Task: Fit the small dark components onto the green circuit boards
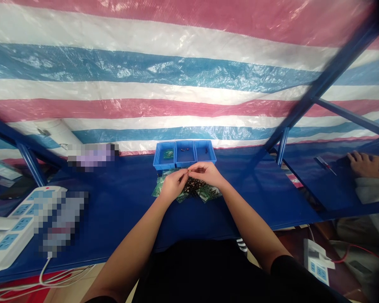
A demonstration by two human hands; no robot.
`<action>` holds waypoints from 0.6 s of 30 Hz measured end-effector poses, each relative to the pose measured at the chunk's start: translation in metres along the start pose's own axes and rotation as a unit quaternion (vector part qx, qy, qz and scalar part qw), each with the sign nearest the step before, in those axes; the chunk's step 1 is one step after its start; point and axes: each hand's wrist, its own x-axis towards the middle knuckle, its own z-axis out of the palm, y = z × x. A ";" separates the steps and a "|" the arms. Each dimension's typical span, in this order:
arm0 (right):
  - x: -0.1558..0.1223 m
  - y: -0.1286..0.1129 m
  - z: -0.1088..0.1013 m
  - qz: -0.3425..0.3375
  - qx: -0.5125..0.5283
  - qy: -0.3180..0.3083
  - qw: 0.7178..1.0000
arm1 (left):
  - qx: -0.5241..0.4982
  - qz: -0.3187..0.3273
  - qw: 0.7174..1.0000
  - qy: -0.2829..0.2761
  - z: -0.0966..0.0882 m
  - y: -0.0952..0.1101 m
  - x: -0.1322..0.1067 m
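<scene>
My left hand (173, 185) and my right hand (206, 173) meet at their fingertips above a pile on the blue table. Pinched between them is a small brass-coloured part (189, 171), mostly covered by the fingers and too small to name. Both hands are closed around it. Under and beside them lie several green circuit boards (208, 192) with a heap of small dark metal parts (194, 185) in the middle. Just beyond the hands stand three joined blue bins: the left bin (159, 162) holds a green board, the middle bin (185, 158) and right bin (205, 156) a few small pieces.
A white power strip (14, 227) and a blurred device with a cable lie at the left. Blue frame posts (281, 145) rise on both sides. Past the right post, another person's hands (363, 164) rest near a screwdriver-like tool (325, 165). A striped sheet hangs behind.
</scene>
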 end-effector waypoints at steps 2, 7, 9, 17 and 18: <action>0.000 0.000 0.000 0.003 -0.004 0.004 1.000 | 0.004 -0.006 1.000 -0.006 0.000 0.000 0.000; 0.002 0.002 -0.004 0.005 -0.021 0.021 1.000 | -0.007 -0.025 1.000 0.013 0.001 -0.001 -0.001; 0.002 0.002 -0.005 0.011 -0.021 0.021 1.000 | -0.013 -0.026 0.999 0.023 0.001 -0.002 -0.002; 0.001 -0.002 -0.005 0.011 -0.025 0.009 1.000 | -0.022 -0.023 0.999 0.034 0.002 -0.003 -0.002; 0.001 -0.002 -0.005 0.013 -0.020 0.011 1.000 | -0.022 -0.020 0.999 0.036 0.002 -0.002 -0.002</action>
